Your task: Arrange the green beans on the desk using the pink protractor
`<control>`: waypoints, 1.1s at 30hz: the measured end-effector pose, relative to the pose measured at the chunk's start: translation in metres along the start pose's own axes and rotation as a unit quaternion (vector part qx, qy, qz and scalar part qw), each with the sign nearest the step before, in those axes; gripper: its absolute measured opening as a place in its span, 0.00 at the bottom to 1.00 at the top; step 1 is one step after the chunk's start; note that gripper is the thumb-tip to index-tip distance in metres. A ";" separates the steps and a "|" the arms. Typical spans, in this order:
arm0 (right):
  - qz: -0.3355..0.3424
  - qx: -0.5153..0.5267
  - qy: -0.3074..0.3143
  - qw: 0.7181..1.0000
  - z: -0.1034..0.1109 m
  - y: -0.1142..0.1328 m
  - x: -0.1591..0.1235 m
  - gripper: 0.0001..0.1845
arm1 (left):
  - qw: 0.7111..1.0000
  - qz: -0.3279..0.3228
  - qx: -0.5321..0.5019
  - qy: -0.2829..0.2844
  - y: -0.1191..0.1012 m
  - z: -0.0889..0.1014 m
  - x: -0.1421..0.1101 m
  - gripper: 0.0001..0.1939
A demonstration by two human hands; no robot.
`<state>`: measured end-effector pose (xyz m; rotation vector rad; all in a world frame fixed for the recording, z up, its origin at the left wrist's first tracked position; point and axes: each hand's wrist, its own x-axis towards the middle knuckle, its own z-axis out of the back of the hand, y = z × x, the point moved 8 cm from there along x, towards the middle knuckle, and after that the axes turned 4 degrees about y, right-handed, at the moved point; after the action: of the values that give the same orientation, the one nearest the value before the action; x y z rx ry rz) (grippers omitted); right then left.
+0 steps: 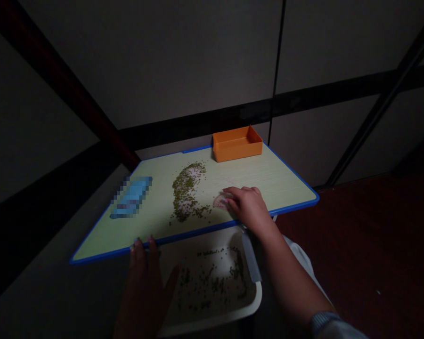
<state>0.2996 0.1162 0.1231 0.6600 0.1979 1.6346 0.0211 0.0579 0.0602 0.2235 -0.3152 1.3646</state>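
My right hand [249,207] reaches over the front of the tabletop, index finger and thumb stretched out and apart. Under its fingertips is a pinkish, fan-shaped piece or print like a protractor [218,201]; I cannot tell whether it is loose or printed. Just left of that hand, small green beans [183,186] lie scattered in a curved band, with pale patches among them. In shadow, my left hand [144,270] is open, its fingers spread and their tips at the table's blue front edge. Below the edge, a white basin [252,308] contains more scattered beans.
The pale tabletop [279,181] has a raised-looking blue rim. An orange open box [238,150] stands at its back right. A blurred-out blue object [132,197] lies at the left. Behind is a panelled wall [198,61]; a dark red floor [381,245] shows at right.
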 end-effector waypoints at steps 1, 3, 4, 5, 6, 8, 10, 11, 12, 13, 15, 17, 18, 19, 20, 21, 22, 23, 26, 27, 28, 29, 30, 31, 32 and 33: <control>0.001 0.001 0.001 1.000 -0.001 0.001 0.000 0.17 | 1.000 -0.002 0.000 0.000 0.000 0.000 0.000 0.43; 0.004 0.003 0.000 1.000 -0.002 0.002 0.001 0.17 | 1.000 -0.004 -0.001 -0.002 -0.001 0.000 0.000 0.43; 0.006 0.004 -0.001 1.000 -0.002 0.003 0.001 0.16 | 1.000 -0.005 -0.003 -0.004 -0.001 0.000 0.000 0.43; 0.008 0.006 -0.004 1.000 -0.002 0.003 0.002 0.16 | 1.000 -0.005 -0.006 -0.004 -0.001 0.000 0.000 0.43; 0.011 0.009 -0.006 1.000 -0.002 0.004 0.002 0.16 | 1.000 -0.003 -0.008 -0.005 0.000 -0.001 0.000 0.43; 0.019 0.018 -0.006 1.000 -0.002 0.005 0.002 0.16 | 1.000 -0.001 -0.011 -0.003 0.000 -0.001 0.000 0.43; 0.027 0.028 -0.001 0.999 -0.003 0.006 0.002 0.16 | 1.000 0.000 -0.010 0.001 0.000 -0.002 0.000 0.43; 0.030 0.032 0.002 0.999 -0.004 0.007 0.001 0.16 | 1.000 0.001 -0.009 0.003 0.000 -0.002 0.000 0.43; 0.032 0.034 0.004 0.999 -0.004 0.007 0.001 0.16 | 1.000 0.002 -0.008 0.004 0.000 -0.002 0.000 0.43; 0.033 0.036 0.005 0.999 -0.004 0.008 0.001 0.16 | 1.000 0.002 -0.009 0.003 0.000 -0.002 0.000 0.43; 0.037 0.040 0.008 0.999 -0.004 0.009 0.001 0.16 | 1.000 0.003 -0.010 -0.002 0.001 -0.002 0.000 0.43; 0.045 0.050 0.013 0.998 -0.004 0.012 0.000 0.15 | 1.000 0.000 -0.010 -0.005 0.001 -0.002 0.001 0.43; 0.049 0.056 0.016 0.997 -0.004 0.013 0.000 0.15 | 1.000 -0.001 -0.009 -0.003 0.001 -0.002 0.001 0.43; 0.051 0.062 0.019 0.997 -0.003 0.013 0.000 0.15 | 1.000 -0.002 -0.008 0.000 0.001 -0.002 0.001 0.43; 0.052 0.067 0.019 0.996 -0.002 0.013 -0.001 0.15 | 1.000 -0.003 -0.007 0.004 0.001 -0.003 0.001 0.43; 0.050 0.069 0.019 0.996 -0.001 0.012 -0.001 0.15 | 1.000 -0.001 -0.006 0.007 0.001 -0.003 0.001 0.43; 0.048 0.070 0.018 0.996 0.000 0.010 -0.002 0.15 | 1.000 0.001 -0.005 0.010 0.002 -0.003 0.001 0.43; 0.046 0.070 0.019 0.996 0.001 0.008 -0.002 0.15 | 1.000 0.005 -0.005 0.011 0.002 -0.003 0.001 0.42; 0.046 0.079 0.033 0.995 0.000 0.004 -0.002 0.14 | 1.000 0.007 -0.008 0.008 0.001 -0.001 0.000 0.42; 0.048 0.083 0.038 0.995 0.000 0.003 -0.002 0.14 | 1.000 0.005 -0.009 0.007 0.001 -0.001 0.000 0.42; 0.050 0.087 0.042 0.994 -0.001 0.003 -0.002 0.14 | 1.000 0.006 -0.009 0.007 0.001 -0.002 0.000 0.42; 0.051 0.089 0.044 0.994 -0.002 0.004 -0.002 0.14 | 1.000 0.008 -0.009 0.008 0.002 -0.002 0.000 0.42; 0.053 0.088 0.044 0.994 -0.002 0.005 -0.003 0.14 | 1.000 0.010 -0.009 0.011 0.003 -0.003 0.000 0.42; 0.055 0.086 0.043 0.994 -0.002 0.006 -0.003 0.14 | 1.000 0.012 -0.010 0.013 0.004 -0.004 0.000 0.42; 0.056 0.083 0.041 0.994 -0.003 0.008 -0.003 0.14 | 1.000 0.012 -0.011 0.014 0.005 -0.005 0.001 0.43; 0.057 0.079 0.039 0.994 -0.003 0.010 -0.003 0.14 | 1.000 0.012 -0.011 0.013 0.005 -0.005 0.001 0.43</control>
<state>0.2900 0.1121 0.1246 0.7400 0.3553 1.7684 0.0165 0.0610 0.0560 0.1839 -0.3120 1.3869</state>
